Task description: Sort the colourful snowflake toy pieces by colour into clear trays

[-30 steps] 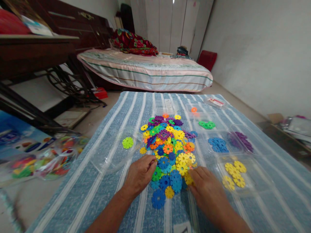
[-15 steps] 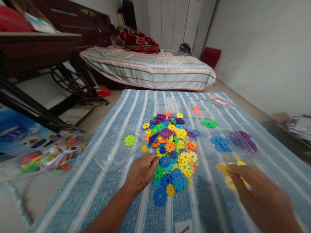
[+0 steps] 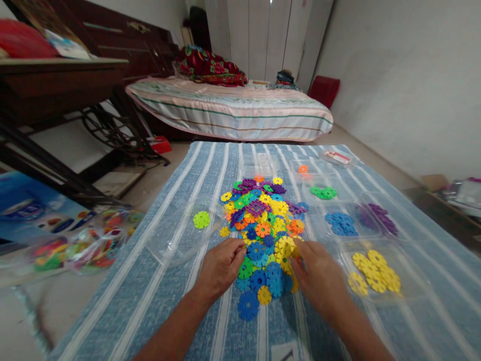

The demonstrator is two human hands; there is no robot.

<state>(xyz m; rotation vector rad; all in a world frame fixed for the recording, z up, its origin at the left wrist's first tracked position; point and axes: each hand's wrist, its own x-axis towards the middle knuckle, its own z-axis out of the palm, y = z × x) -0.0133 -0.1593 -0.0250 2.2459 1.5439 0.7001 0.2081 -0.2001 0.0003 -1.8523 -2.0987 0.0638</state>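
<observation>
A heap of notched plastic discs, mixed in yellow, blue, green, orange and purple, covers the middle of the striped cloth. At its left edge rests my left hand, closed; its fingertips hide whatever may be in them. My right hand reaches into the right side of the heap, thumb and fingers around a yellow notched disc. Nearer the right side, a clear plastic box contains several yellow discs. Behind it, clear boxes hold blue discs, purple pieces and green discs.
A clear container with one lime-green disc lies left of the heap. Farther back are an orange disc in a clear box and a lidded box. Bags of colourful pieces sit beyond the table's left side.
My right hand has moved left from the yellow box to the heap. The yellow piece it held over the box has left its fingers. My left hand has stayed in place.
</observation>
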